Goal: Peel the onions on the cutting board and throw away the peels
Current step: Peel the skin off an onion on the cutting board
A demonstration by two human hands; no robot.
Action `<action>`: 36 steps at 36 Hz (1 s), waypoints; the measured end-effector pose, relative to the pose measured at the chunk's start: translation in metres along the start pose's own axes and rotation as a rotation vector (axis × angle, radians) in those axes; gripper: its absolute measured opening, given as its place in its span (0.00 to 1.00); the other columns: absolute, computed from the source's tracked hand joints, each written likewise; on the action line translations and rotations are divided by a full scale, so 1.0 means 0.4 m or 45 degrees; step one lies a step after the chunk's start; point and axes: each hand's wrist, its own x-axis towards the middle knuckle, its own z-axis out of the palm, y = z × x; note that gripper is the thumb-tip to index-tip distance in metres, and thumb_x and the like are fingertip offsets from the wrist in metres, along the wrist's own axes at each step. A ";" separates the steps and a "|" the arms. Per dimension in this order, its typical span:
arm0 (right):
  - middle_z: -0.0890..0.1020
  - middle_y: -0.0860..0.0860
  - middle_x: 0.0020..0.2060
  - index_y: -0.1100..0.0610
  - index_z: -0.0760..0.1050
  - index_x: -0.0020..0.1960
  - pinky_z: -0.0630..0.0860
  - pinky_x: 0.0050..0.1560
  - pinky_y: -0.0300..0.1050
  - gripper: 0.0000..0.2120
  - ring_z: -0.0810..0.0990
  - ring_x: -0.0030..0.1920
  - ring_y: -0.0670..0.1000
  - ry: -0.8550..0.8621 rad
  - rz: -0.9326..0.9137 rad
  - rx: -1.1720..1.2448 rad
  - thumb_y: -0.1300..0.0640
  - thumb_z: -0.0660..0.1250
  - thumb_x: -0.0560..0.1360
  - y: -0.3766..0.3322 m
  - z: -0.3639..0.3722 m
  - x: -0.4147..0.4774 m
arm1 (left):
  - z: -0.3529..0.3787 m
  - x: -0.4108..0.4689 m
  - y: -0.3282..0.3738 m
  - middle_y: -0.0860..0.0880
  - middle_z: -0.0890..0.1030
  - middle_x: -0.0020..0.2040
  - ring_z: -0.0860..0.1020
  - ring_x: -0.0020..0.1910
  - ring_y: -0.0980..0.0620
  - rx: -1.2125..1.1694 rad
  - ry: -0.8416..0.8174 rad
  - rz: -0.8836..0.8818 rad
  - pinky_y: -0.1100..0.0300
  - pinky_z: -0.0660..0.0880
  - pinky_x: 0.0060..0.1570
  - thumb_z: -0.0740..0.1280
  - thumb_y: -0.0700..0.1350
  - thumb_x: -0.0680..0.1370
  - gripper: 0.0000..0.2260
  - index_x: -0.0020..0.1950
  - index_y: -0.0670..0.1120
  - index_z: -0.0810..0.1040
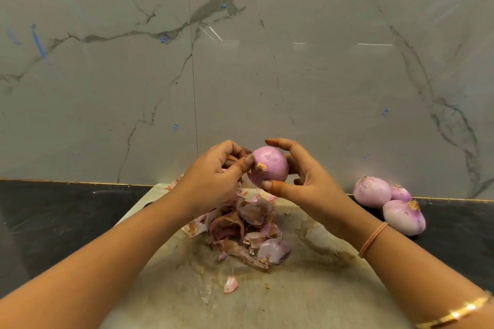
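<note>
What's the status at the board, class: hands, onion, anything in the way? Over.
Left hand and right hand both holding the onion above the cutting board. Onion looks mostly peeled. Peel pile on board, not binned.

Wall panel (307, 93) behind: glossy grey stone look, dark branching veins. Thin vertical seam (193, 75) left of centre. Small blue marks (163, 39) scattered over it, a longer blue streak (38, 43) far left. Pale light streaks (374, 44) reflected mid-height. Black speckled countertop (66, 208) below; thin gold-toned strip (80, 182) where it meets the wall
</note>
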 end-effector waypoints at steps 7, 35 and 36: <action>0.77 0.47 0.56 0.45 0.69 0.62 0.70 0.45 0.24 0.27 0.76 0.55 0.46 0.036 -0.052 -0.067 0.62 0.75 0.69 -0.003 -0.001 0.001 | -0.001 0.007 -0.014 0.41 0.79 0.46 0.76 0.48 0.39 0.106 0.035 0.016 0.39 0.73 0.52 0.59 0.42 0.81 0.06 0.50 0.41 0.73; 0.75 0.47 0.59 0.48 0.69 0.63 0.78 0.60 0.53 0.25 0.77 0.59 0.51 -0.021 -0.017 0.049 0.62 0.72 0.71 -0.008 -0.009 0.003 | -0.013 0.005 -0.017 0.45 0.76 0.35 0.70 0.33 0.51 0.380 0.222 0.437 0.62 0.66 0.30 0.62 0.36 0.79 0.05 0.42 0.39 0.72; 0.75 0.48 0.60 0.48 0.69 0.63 0.78 0.59 0.53 0.24 0.77 0.59 0.51 -0.027 -0.014 0.065 0.62 0.72 0.71 -0.008 -0.009 0.004 | -0.013 0.005 -0.017 0.45 0.75 0.34 0.69 0.32 0.52 0.377 0.230 0.432 0.62 0.66 0.29 0.62 0.36 0.78 0.05 0.42 0.40 0.72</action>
